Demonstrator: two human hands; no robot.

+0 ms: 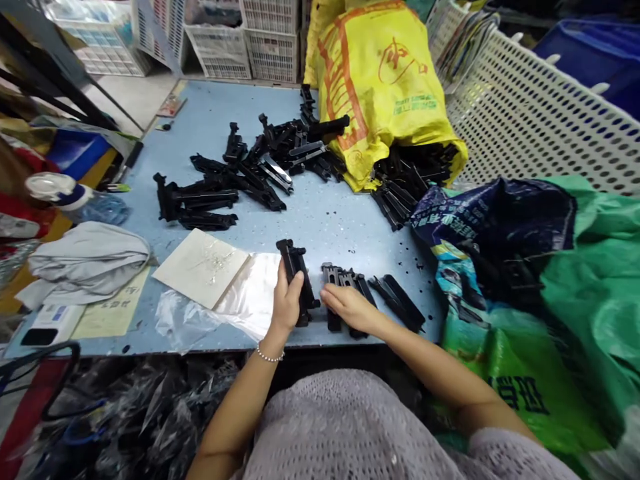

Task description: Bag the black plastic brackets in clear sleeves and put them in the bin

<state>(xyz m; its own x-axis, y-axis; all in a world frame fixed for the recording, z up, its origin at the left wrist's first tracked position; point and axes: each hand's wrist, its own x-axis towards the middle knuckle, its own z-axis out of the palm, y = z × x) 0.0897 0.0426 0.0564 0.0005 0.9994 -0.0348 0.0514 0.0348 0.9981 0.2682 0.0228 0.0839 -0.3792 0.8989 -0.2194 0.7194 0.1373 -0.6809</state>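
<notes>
My left hand (287, 299) is wrapped round a long black plastic part (295, 259), which has small knobs at its ends and stands tilted near the table's front edge. Just right of it is my right hand (350, 308), its fingers pressed together; whether something small is between them cannot be seen. Below and behind that hand lies a row of similar black parts (359, 283), partly covered by it. Further right, more long black pieces (403, 301) rest on the blue table (320, 223).
A loose pile of black parts (250, 175) spreads across the back. More spill from a yellow sack (385, 80). At left are a white board (203, 267) with tiny bits on it, clear plastic film (250, 293) and a grey cloth (93, 260). Green bags (600, 287) stand right.
</notes>
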